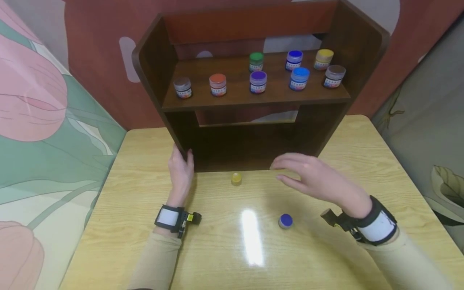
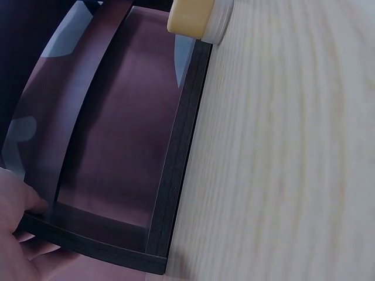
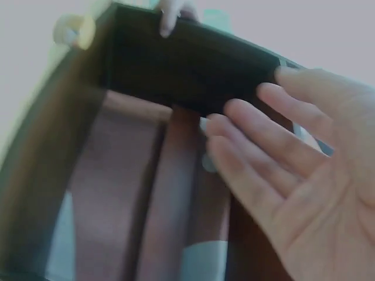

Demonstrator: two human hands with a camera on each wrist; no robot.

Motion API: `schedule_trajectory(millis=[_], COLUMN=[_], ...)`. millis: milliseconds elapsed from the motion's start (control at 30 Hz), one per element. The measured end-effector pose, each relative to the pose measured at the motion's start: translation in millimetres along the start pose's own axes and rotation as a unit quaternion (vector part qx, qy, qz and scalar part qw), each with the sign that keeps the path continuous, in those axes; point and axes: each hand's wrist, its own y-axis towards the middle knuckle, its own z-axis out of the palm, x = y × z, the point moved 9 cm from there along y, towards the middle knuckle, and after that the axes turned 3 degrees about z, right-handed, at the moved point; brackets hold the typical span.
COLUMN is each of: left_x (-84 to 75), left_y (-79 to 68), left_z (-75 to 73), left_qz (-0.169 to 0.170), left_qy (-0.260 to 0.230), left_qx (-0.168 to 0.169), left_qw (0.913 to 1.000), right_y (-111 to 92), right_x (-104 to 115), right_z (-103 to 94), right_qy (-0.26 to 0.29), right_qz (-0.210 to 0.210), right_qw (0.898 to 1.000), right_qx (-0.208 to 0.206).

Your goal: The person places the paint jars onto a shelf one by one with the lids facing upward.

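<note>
A dark brown wooden shelf stands at the back of the table. My left hand grips the lower part of its left side panel, thumb on the inner face and fingers outside, as the left wrist view shows. To the right, my right hand is held up before the shelf's lower right part, fingers extended and nothing in them. Between the hands, a small yellow jar sits by the shelf's base. Closer to me on the table is a small jar with a blue-violet lid.
Several paint jars stand on the shelf board, among them a red-orange one, a purple one, a green one and a light blue one. Patterned cloth hangs around the light wooden table.
</note>
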Motion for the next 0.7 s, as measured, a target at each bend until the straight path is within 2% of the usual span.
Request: schedule_trajectory(millis=[100,233,333,400,467,700], left_x=[-0.6,-1.4,-1.5,-1.1,-0.8,-1.0], left_y=[0.4,0.2,0.4,0.8,1.2,1.0], left_z=[0.3,0.1,-0.3,-0.1,0.0,0.1], left_qz=[0.0,0.004,0.006,0.007,0.006,0.01], left_qy=[0.0,0.001,0.0,0.002,0.001,-0.002], left_qx=[0.003,0.002,0.001,0.001,0.002,0.001], left_qw=[1.0,1.0,1.0,1.0,1.0,0.9999], right_y=[-15.3,-37.0,-51.1,-58.2,-63.5,-73.3], right_x=[-10.1,-21.1,-22.6,-21.3,-20.1,-16.5], right_z=[29.3,64.8,85.3,94.7,102.4,116.4], right_qy=[0.021,0.047,0.074,0.088,0.091,0.095], right_qz=[0.054,0.105,0.122,0.13,0.135,0.128], right_qw=[0.995,0.976,0.961,0.953,0.949,0.951], right_qx=[0.086,0.187,0.238,0.258,0.268,0.267])
